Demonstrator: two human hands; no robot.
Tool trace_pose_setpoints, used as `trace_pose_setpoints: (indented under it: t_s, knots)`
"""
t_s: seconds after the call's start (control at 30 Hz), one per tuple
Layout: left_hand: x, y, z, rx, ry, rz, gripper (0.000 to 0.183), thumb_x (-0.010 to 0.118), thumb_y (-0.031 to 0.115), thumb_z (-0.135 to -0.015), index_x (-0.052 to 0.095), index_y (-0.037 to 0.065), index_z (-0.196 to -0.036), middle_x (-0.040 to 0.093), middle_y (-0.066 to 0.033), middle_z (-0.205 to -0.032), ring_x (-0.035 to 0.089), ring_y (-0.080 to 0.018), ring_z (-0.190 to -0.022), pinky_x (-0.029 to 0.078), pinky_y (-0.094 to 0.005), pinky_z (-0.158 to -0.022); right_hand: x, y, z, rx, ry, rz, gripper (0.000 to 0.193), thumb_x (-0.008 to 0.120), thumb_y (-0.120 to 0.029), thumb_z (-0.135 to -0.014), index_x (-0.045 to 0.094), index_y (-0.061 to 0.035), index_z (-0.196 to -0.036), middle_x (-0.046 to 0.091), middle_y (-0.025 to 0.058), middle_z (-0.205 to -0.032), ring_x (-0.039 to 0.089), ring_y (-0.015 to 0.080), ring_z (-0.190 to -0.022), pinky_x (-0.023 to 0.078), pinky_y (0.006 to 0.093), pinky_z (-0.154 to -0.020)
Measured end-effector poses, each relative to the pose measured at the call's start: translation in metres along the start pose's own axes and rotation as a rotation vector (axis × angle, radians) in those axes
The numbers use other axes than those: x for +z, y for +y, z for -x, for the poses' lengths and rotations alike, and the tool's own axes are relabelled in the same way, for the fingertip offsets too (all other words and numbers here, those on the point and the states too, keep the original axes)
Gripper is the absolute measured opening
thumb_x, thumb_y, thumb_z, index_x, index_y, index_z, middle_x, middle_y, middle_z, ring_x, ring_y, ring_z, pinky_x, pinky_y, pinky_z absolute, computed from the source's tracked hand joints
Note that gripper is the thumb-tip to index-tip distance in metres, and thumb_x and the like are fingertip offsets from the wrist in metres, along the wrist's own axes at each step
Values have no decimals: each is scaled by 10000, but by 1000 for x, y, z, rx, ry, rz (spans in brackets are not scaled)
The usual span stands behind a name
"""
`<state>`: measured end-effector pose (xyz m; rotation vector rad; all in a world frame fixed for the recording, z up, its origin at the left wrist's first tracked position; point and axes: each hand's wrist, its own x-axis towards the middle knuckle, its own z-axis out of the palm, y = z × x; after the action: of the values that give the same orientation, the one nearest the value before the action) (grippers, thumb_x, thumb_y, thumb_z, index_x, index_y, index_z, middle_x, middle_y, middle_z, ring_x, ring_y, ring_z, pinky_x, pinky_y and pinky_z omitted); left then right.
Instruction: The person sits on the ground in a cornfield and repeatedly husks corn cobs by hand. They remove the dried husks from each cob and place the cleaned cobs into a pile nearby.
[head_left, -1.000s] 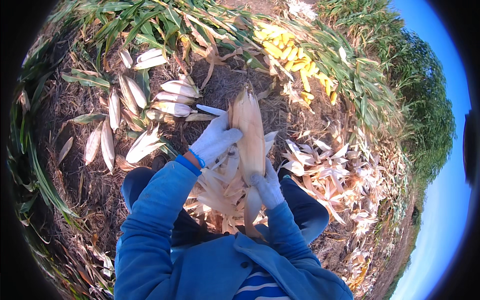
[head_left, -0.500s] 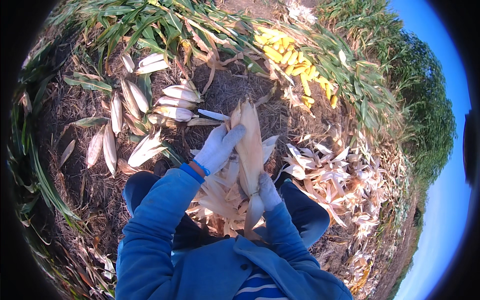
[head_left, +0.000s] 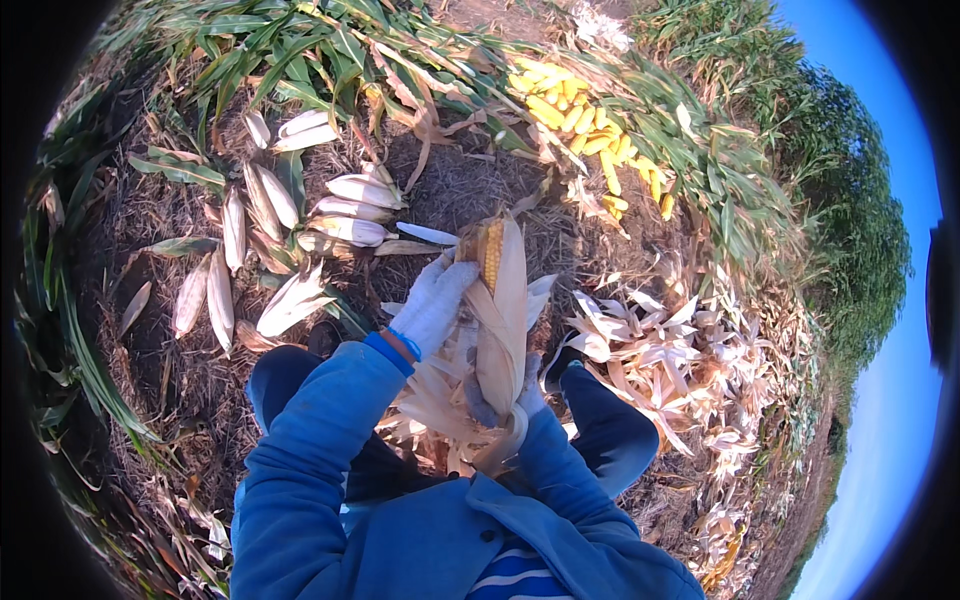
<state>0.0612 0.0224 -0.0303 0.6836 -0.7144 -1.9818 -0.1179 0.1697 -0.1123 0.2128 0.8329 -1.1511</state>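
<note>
A partly husked corn ear (head_left: 491, 256) stands between my hands, yellow kernels bared along its upper left side. Dry pale husk (head_left: 512, 290) still wraps the rest. My left hand (head_left: 432, 303), in a white glove, is closed on the husk near the bared kernels. Around the lower end of the ear, my gloved right hand (head_left: 530, 388) is closed, its fingers partly hidden behind the husk. A pale blade-like strip (head_left: 427, 233) lies just beyond my left hand; whether I hold it cannot be told. Loose husks (head_left: 430, 400) lie between my legs.
Several unhusked corn ears (head_left: 345, 208) lie on straw-covered soil at the left. Bare yellow cobs (head_left: 570, 105) are heaped at the far right, beside cut green stalks (head_left: 330, 50). A pile of stripped husks (head_left: 690, 350) spreads to the right of my knee.
A husk layer has been pulled aside from the ear's upper left, baring yellow kernels. My left hand has shifted slightly down and left.
</note>
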Motion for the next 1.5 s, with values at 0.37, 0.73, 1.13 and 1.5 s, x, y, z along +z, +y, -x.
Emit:
trace_pose_setpoints:
  t_s: [0.37, 0.73, 1.13, 1.5]
  knots:
    - [-11, -3, -11, -43, 152, 258, 417, 541, 377, -1066, 615, 24, -1274, 670, -56, -1133, 623, -136, -1014, 534, -313, -885, 11, 10, -6, -268, -75, 1077, 757, 539, -640, -980, 515, -15, -1407, 616, 145, -1296, 613, 254, -1155, 514, 378, -964]
    - [3, -28, -3, 162, 281, -321, 294, 528, 192, -1048, 644, -13, -1225, 694, -93, -1051, 620, -156, -979, 493, -296, -908, 75, 15, -7, -840, 1, 1181, 645, 695, -105, -904, 434, -26, -1488, 615, 136, -1348, 601, 220, -1208, 490, 330, -1006]
    - [4, -24, 5, 126, -154, -495, 250, 541, 142, -1021, 677, 9, -1184, 688, -141, -1169, 661, -201, -1061, 511, -316, -946, 79, -23, 12, -437, -23, 1232, 583, 752, -66, -850, 513, -8, -1378, 649, 116, -1254, 619, 206, -1175, 519, 348, -993]
    - [4, -26, 1, 179, 31, -628, 223, 552, 139, -1044, 646, -30, -1154, 685, -72, -1043, 622, -129, -969, 519, -288, -872, 69, 4, -6, -347, -40, 919, 422, 678, -56, -914, 558, -14, -1317, 650, 79, -1218, 622, 167, -1122, 532, 326, -951]
